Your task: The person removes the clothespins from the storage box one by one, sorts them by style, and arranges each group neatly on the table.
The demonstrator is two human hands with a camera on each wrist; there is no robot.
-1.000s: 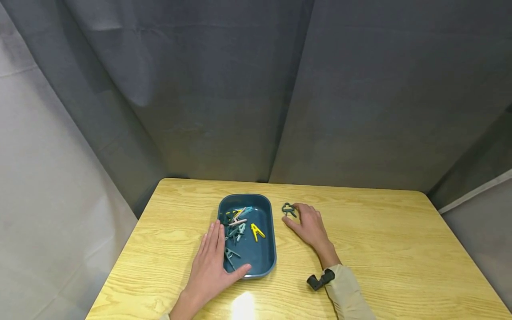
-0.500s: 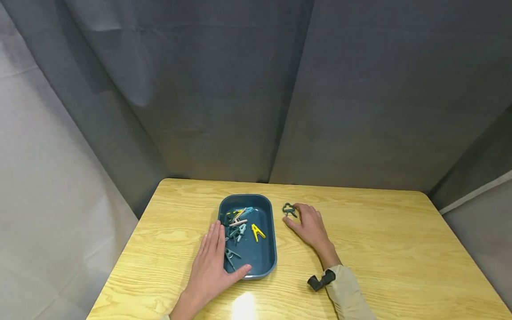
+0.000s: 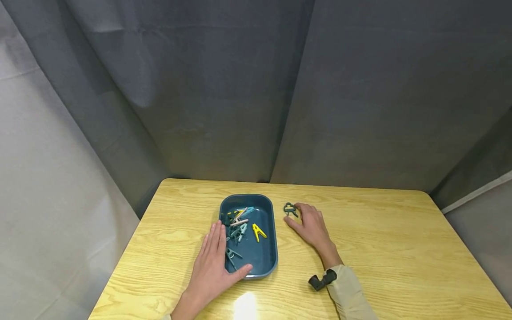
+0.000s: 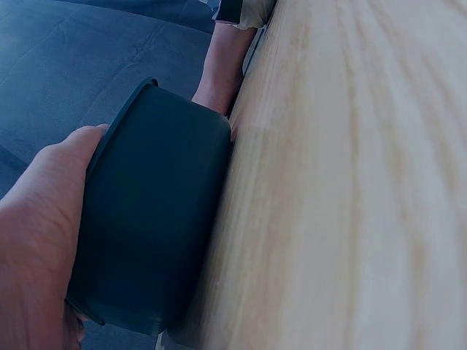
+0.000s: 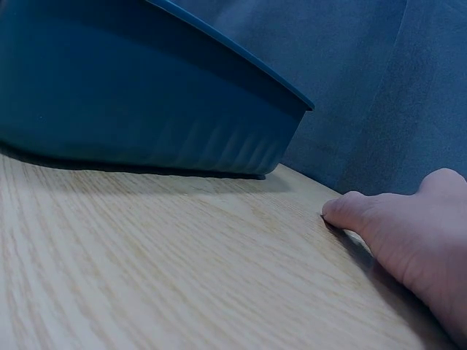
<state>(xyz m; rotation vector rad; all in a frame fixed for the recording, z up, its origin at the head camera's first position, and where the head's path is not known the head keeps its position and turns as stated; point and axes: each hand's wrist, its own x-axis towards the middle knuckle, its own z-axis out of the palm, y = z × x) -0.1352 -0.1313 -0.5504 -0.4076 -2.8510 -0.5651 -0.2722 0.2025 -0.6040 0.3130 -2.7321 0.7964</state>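
Observation:
In the head view my left hand (image 3: 210, 262) lies along the left side of a dark blue-green plastic bin (image 3: 275, 249), fingers straight at the rim and thumb spread over the near edge. The left wrist view shows the thumb at the rim of the bin (image 4: 153, 204). My right hand (image 3: 314, 224) rests on the table, thumb and forefinger apart, beside a dark green spring clip (image 3: 290, 209) lying on the wood. From the right wrist, the thumb (image 5: 350, 211) touches the tabletop and the clip is hidden.
Inside the bin are a lone yellow clothespin (image 3: 258, 232), a pale pink clothespin (image 3: 240, 222), a light blue one (image 3: 248, 212) and several dark green ones in a heap at the left. Dark grey curtains (image 3: 224, 111) hang behind the wooden table (image 3: 392, 240).

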